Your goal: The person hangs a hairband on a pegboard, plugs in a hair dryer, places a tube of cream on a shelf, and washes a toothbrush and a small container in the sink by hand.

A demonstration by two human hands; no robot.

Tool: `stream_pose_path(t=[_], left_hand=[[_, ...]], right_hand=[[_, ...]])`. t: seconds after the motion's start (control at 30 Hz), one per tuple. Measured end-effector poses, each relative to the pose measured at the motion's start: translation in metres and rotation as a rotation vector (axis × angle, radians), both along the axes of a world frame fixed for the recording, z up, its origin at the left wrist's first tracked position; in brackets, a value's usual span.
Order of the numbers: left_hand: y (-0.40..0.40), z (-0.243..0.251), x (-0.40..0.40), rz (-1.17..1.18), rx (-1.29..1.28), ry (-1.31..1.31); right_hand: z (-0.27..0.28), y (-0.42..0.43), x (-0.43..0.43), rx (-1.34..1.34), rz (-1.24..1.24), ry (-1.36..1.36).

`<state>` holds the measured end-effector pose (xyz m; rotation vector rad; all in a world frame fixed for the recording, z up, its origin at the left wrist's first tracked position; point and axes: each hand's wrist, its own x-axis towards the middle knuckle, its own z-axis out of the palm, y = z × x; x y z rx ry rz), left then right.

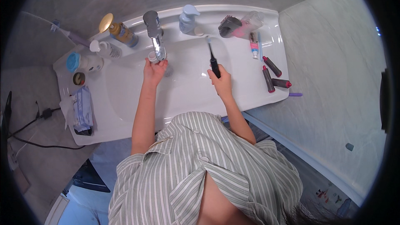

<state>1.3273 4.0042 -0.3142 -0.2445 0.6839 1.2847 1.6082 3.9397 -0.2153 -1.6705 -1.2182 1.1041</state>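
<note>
Over the basin of a white sink (187,97), my left hand (154,72) holds a small white cup (152,57) directly below the spout of a chrome faucet (158,45). The spout hides part of the cup and of my fingertips. To the right, my right hand (223,80) grips a black electric toothbrush (213,64) by its handle. The brush head points up and away from me, toward the sink's back rim. I cannot tell whether water is running. Behind the brush head, a small round pale item (199,31) lies on the rim.
A light blue pump bottle (187,22), a gold pump bottle (125,34) and a white pump bottle (109,50) line the back. Rightward lie a grey brush (229,27), a toothpaste tube (254,45) and several grey-and-red cylindrical attachments (268,79). A wipes packet (83,107) and black cable (47,146) are at left.
</note>
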Motion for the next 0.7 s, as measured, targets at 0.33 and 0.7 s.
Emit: stream_pose_path(t=[0.33,0.7], left_hand=[[-0.023,0.001,-0.023,-0.298,0.048,0.604],[-0.021,0.021,-0.026,-0.354,0.224,1.197]], right_hand=[[-0.016,-0.007,-0.025,-0.091,0.427,-0.569],[-0.021,0.002,-0.048,0.069,0.476,-0.701]])
